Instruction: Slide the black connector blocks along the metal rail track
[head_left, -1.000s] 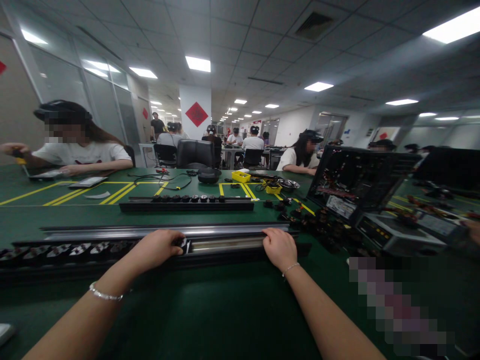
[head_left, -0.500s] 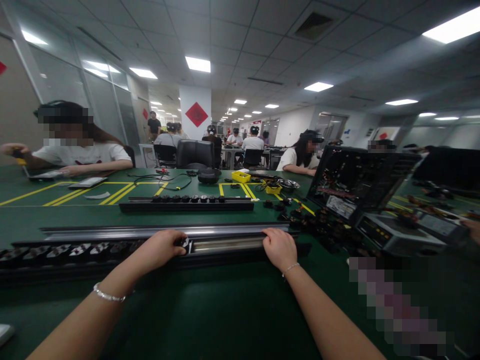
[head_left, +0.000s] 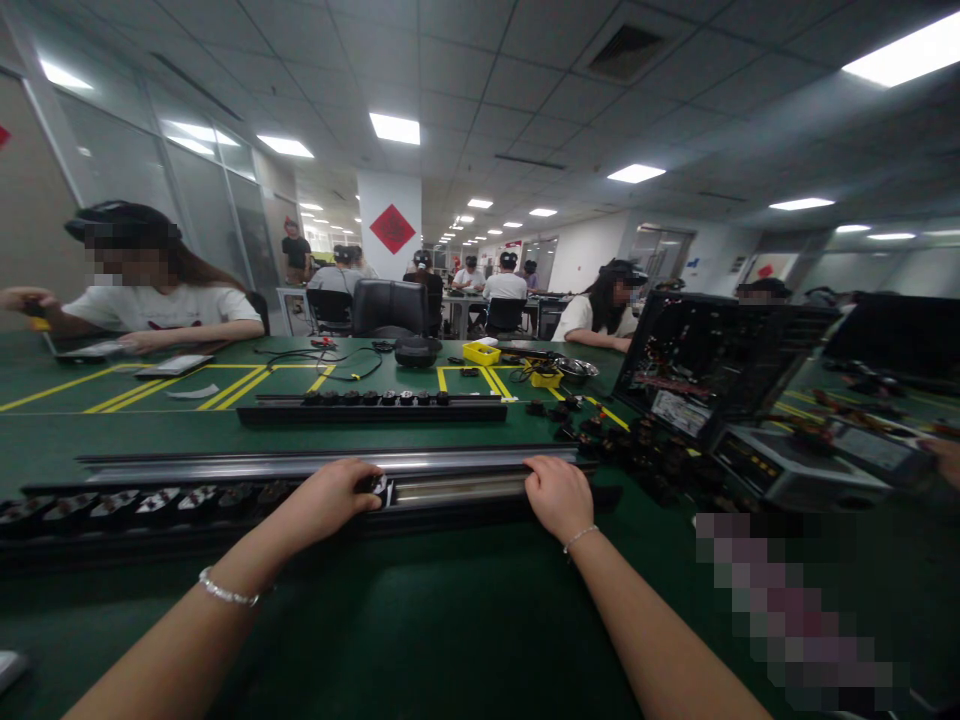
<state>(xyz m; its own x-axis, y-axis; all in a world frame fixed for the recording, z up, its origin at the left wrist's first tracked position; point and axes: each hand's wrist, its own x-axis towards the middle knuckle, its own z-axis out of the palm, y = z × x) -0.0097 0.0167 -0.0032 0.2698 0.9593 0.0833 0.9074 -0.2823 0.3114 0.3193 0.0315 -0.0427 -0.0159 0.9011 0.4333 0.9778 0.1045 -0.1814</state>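
A long black track (head_left: 480, 513) with a metallic channel lies across the table in front of me. Several black modules with metal fittings on top, looking like socket adapters (head_left: 157, 500), sit in a row in its left part. My left hand (head_left: 334, 497) pinches a small black module (head_left: 381, 488) with a pale edge, seated in the channel; the fingers partly hide it. Farther right, my right hand (head_left: 559, 495) is closed over the track, its fingertips hidden behind the far side. Just behind lies a second long rail (head_left: 262, 466), parallel to the track.
A shorter black track (head_left: 375, 412) with several modules lies farther back. Loose black parts (head_left: 652, 455), an open computer case (head_left: 712, 360) and a metal box (head_left: 802, 475) stand at right. Yellow trays (head_left: 481, 352) are behind. Co-workers sit across the table, and a person's arm is at right.
My left hand has slid a little to the right along the track, and the small black module has moved with it. My right hand stays in the same place.
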